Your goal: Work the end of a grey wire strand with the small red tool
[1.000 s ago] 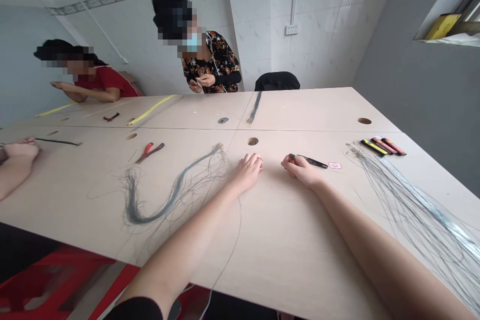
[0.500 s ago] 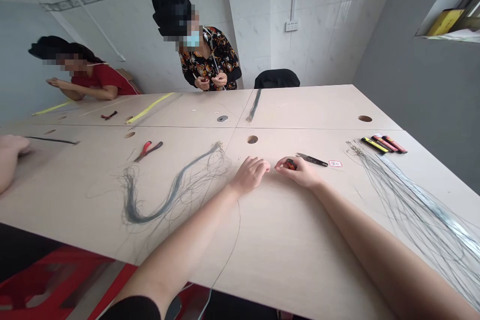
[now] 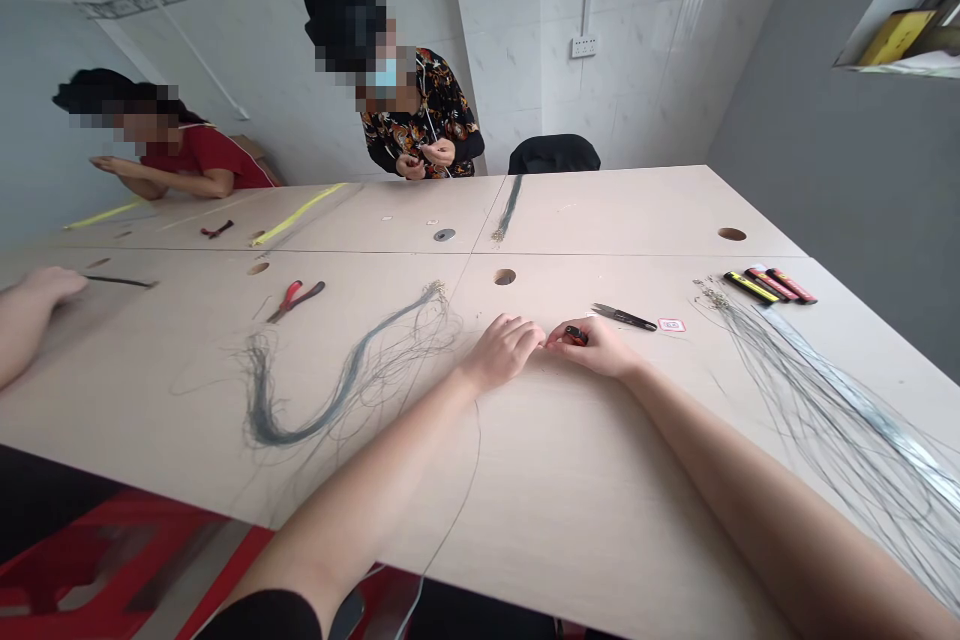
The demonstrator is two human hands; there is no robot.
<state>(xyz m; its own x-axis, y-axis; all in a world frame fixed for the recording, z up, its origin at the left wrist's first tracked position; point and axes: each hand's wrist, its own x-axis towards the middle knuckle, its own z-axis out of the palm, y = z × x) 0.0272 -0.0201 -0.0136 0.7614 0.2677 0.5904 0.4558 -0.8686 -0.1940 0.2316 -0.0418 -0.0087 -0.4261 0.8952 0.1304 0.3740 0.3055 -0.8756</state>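
Note:
My left hand [image 3: 506,352] is closed in a pinch above the table, fingertips meeting those of my right hand. What it pinches is too small to make out. A thin grey strand [image 3: 478,460] runs from under my left wrist down over the table's front edge. My right hand [image 3: 604,350] is closed around a small black-and-red object [image 3: 576,335], mostly covered by the fingers. Just beyond that hand lie black thread snips [image 3: 626,318] and a small red-edged label [image 3: 672,325]. Left of my hands a bundle of grey strands [image 3: 352,370] curves across the table.
Red-handled pliers [image 3: 296,300] lie at left. More strands [image 3: 795,390] and several lighter-like sticks [image 3: 780,286] are at right. The table [image 3: 570,490] has round holes, one a cable hole [image 3: 505,277]. A co-worker's hand [image 3: 56,285] is at far left; two people work across the table.
My right hand has shifted slightly left, and its fingertips now meet those of my left hand. The co-worker's hand at far left has moved right.

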